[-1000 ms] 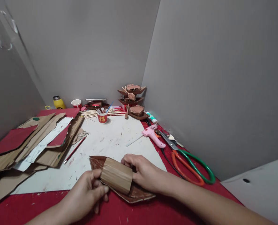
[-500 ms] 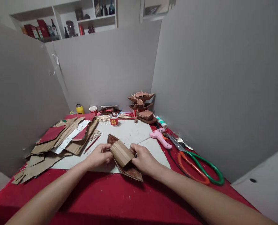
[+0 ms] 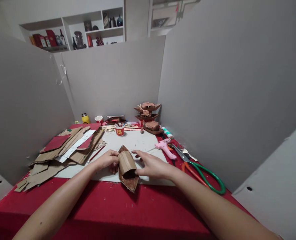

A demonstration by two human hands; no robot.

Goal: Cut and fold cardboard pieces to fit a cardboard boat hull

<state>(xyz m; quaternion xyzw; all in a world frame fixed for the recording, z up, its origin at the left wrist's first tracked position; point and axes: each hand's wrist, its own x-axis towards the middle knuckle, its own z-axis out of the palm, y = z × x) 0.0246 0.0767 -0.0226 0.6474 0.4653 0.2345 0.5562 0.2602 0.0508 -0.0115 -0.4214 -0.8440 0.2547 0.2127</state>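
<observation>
A small cardboard model boat (image 3: 129, 183) with pointed ends and a brown, painted-looking inside lies between my hands. A curved tan cardboard canopy (image 3: 127, 162) arches over its middle, with a dark hollow at the near end. On the left, my left hand (image 3: 110, 160) grips the boat's side and canopy edge, its lower fingers partly hidden. My right hand (image 3: 151, 165) has its fingers spread; its thumb tip is at the canopy's near right corner while the index finger points past the far right edge.
Cardboard sheets (image 3: 50, 154) pile up at left beside a pencil (image 3: 96, 154). Right are a pink glue gun (image 3: 165, 148) and large scissors (image 3: 207, 176). Farther back stand a red paper cup (image 3: 119, 129), thin sticks and stacked model boats (image 3: 147, 111). Grey panels enclose the table.
The boat has turned so its near tip points more straight toward me. My right hand has loosened from the canopy and spread its fingers. The camera view has shifted slightly.
</observation>
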